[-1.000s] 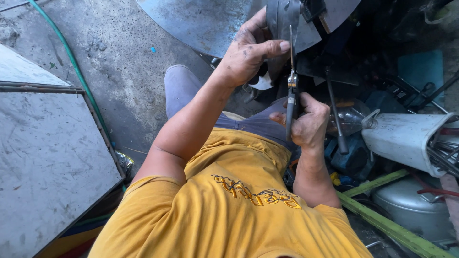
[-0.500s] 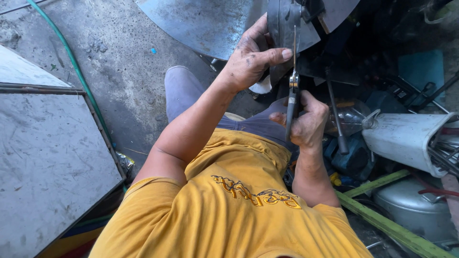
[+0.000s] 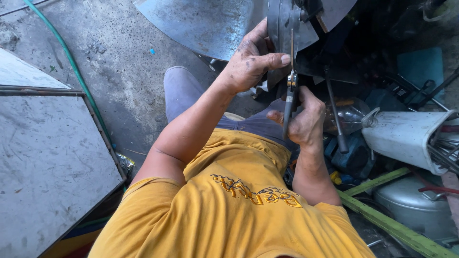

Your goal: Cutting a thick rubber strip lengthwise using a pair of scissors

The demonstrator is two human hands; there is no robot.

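Note:
My right hand [image 3: 306, 122] is closed around the dark handles of long-nose pliers [image 3: 289, 95]. Their thin jaws point up against the edge of a dark grey metal part [image 3: 278, 21]. My left hand [image 3: 248, 62] grips that same part, its thumb stretched across to the jaws just above the pivot. Both hands are smeared with grime. They work above my knee, in grey trousers [image 3: 179, 91], and my yellow shirt fills the bottom of the view.
A curved steel sheet [image 3: 205, 24] lies behind the part. A green hose [image 3: 71, 62] runs over the concrete floor beside a grey metal panel [image 3: 43, 157]. At right are a white casing [image 3: 406, 138], a black-handled tool [image 3: 334, 114], green bars [image 3: 382, 220] and a metal pot [image 3: 416, 205].
My left thumb has slid down along the part toward the pliers' pivot. The right hand and the pliers have barely shifted.

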